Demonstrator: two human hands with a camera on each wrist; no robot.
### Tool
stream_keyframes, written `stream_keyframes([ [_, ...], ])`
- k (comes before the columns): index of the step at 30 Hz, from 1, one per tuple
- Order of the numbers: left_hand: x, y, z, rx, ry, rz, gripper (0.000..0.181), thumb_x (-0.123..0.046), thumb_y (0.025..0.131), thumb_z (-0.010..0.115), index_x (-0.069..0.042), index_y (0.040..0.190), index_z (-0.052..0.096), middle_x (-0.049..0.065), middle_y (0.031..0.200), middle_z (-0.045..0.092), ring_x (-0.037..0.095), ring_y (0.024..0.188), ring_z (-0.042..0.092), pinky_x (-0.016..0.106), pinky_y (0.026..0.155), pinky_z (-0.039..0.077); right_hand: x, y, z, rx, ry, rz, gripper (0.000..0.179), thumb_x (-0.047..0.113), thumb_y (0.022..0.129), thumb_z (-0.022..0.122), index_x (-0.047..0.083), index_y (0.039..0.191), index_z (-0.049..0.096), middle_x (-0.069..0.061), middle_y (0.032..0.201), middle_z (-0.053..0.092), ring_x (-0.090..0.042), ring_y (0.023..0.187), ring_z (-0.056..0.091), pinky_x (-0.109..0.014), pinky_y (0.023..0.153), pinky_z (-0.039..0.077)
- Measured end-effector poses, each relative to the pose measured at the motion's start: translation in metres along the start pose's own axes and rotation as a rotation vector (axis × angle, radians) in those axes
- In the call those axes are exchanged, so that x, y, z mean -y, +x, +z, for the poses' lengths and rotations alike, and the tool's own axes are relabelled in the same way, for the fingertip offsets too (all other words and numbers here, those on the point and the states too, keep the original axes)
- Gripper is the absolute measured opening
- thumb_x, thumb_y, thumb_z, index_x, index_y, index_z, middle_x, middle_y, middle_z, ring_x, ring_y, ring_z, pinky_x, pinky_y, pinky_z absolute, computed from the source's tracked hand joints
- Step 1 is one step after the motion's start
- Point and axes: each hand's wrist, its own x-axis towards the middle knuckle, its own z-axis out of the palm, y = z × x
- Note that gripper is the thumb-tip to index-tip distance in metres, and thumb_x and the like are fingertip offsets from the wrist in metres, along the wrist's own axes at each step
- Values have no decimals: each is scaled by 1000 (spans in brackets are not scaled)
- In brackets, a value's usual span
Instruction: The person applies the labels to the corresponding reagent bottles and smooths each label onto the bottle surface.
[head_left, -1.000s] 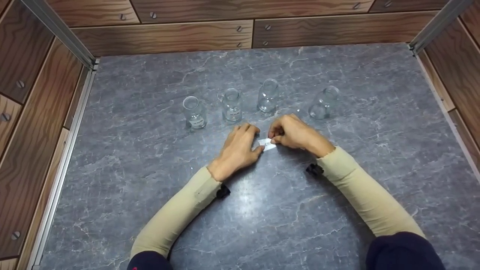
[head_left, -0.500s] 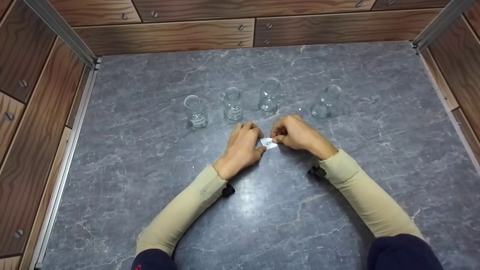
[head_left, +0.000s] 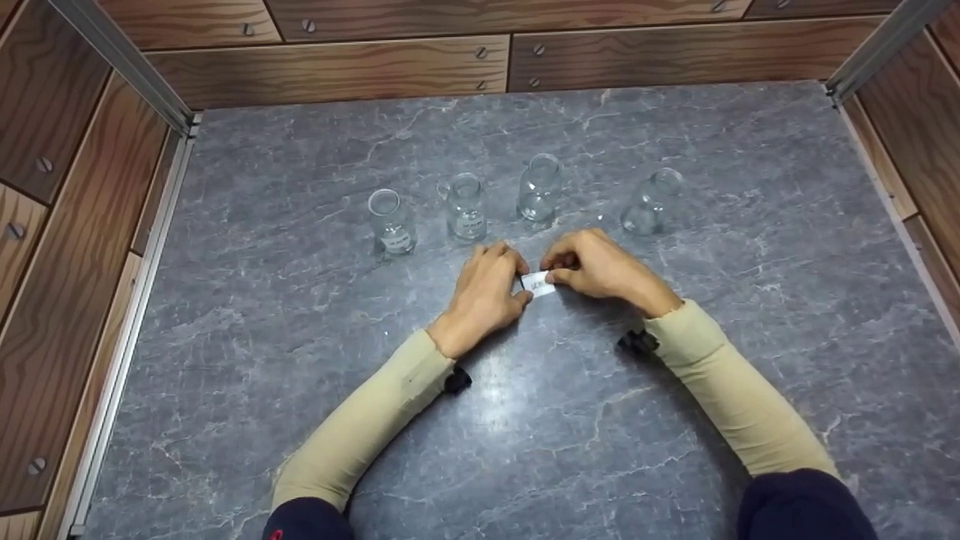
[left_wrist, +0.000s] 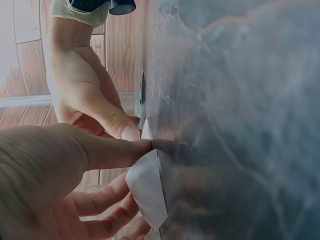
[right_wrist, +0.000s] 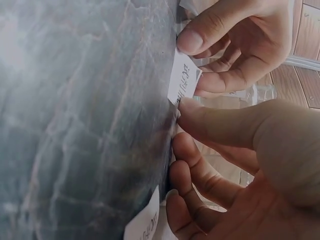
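The small white rectangular paper label with dark print [head_left: 536, 283] is between the two bare hands, low over the grey marble-patterned tabletop [head_left: 300, 337]; the left hand [head_left: 484, 292] holds its left end, the thumb at one corner and the forefinger at the other edge; the right hand [head_left: 592, 262] pinches its right end between thumb and forefinger, and the remaining fingers are bent inward; in the left wrist view, a folded white paper piece [left_wrist: 147, 187] is beside the left fingers; whether it joins the label, one cannot tell; farther from the person stand four clear glass vessels in an uneven row: the leftmost glass bottle [head_left: 390, 225] and the second glass bottle [head_left: 466, 210] carry white labels, then come the third glass bottle [head_left: 538, 191] and, more apart, the rightmost glass vessel [head_left: 651, 202]; beige sleeves [head_left: 367, 409] cover both forearms.
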Motion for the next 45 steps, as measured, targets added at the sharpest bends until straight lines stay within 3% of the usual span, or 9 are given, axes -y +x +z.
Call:
stream_keyframes([
  [6,0,-1,0,-19,-16,26,28,-20,87,88,-11,111,76,5,115,70,29,110,60,41,98,52,2,-2,0,7,12,28,6,5,94,76,4,98,81,-8,89,77,-19,80,63,-34,76,51],
  [11,-1,-2,-4,-1,-41,37,23,-19,93,82,-11,113,76,4,116,71,28,111,61,41,100,51,3,-6,0,2,51,58,7,2,94,70,5,93,76,-6,86,71,-16,78,59,-31,74,49],
  [17,-1,-1,-14,38,-144,37,16,-16,101,71,-8,114,76,6,116,73,25,110,65,41,115,47,9,-9,0,-20,61,32,13,-2,92,62,5,91,73,-5,82,68,-14,74,58,-27,69,48],
  [19,0,-1,-18,56,-170,35,16,-13,103,68,-7,115,76,6,115,73,25,108,64,41,112,48,12,-10,-1,-25,67,26,14,-3,92,61,5,90,72,-5,82,68,-14,74,58,-26,69,48],
  [23,1,-1,-24,95,-213,55,17,-11,105,65,-4,116,74,9,115,73,23,99,63,37,90,56,16,-12,-3,-31,83,23,15,-4,92,60,5,91,72,-6,82,68,-14,72,57,-26,67,48],
  [26,2,-2,-30,130,-250,82,16,-9,106,63,-2,117,73,11,114,73,20,93,64,33,83,57,19,-13,-4,-33,89,24,15,-4,92,60,5,91,72,-6,83,68,-14,72,57,-25,66,47],
  [32,4,-3,-37,173,-281,129,15,-5,105,62,0,116,72,12,114,74,20,93,67,31,84,59,24,-16,-5,-48,85,12,12,-1,95,62,5,94,73,-7,86,70,-16,76,60,-30,71,49],
  [45,5,-5,-47,155,-251,181,14,-7,106,63,0,111,75,13,113,75,23,100,69,33,90,60,34,-23,-10,-53,102,18,6,3,97,66,4,94,71,-7,87,69,-18,78,61,-31,71,51],
])
